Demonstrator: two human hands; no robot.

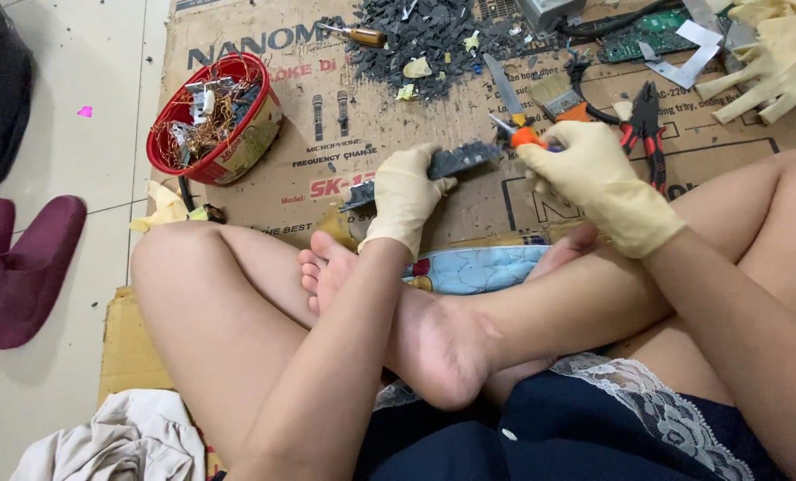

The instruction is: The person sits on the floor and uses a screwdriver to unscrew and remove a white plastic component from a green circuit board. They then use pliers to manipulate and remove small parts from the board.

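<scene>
Head view: left hand (404,198) grasps the dark part (451,164); right hand (594,178) clenches, probably, a screwdriver (523,134), whose tip may slip into the glove.

One view only, from a camera on the person's head. It looks steeply down and slightly forward over crossed bare legs (345,338) to the floor, close enough that the legs fill the lower half. The flattened cardboard sheet (345,160) runs from centre toward 12 o'clock, where the frame cuts it off. Grey floor tiles (69,160) show at 9 and 10 o'clock. With no second view, nothing is shared between cameras.
</scene>
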